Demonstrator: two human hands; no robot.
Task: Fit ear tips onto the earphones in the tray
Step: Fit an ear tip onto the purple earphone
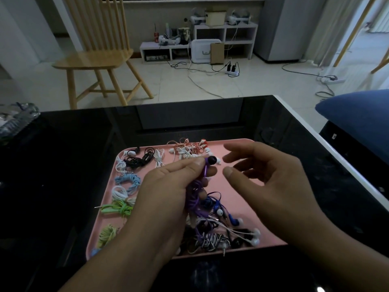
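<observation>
Pink tray (242, 199), left hand (168, 186) pinching purple earphone (208, 163)

dim foreground | brighter floor (189, 85) behind | table (84, 144) reflections | wide-angle edge bending

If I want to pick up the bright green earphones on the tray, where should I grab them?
Probably pinch the green earphones across the middle of the bundle, coming down from above. The cord is wound into one flat bunch lying on the pink tray, so the middle likely lifts everything together. Avoid the thin metal plug poking out on the left; pulling there might unwind it. Other bundles lie close above and below, so keep your fingers narrow.
</observation>
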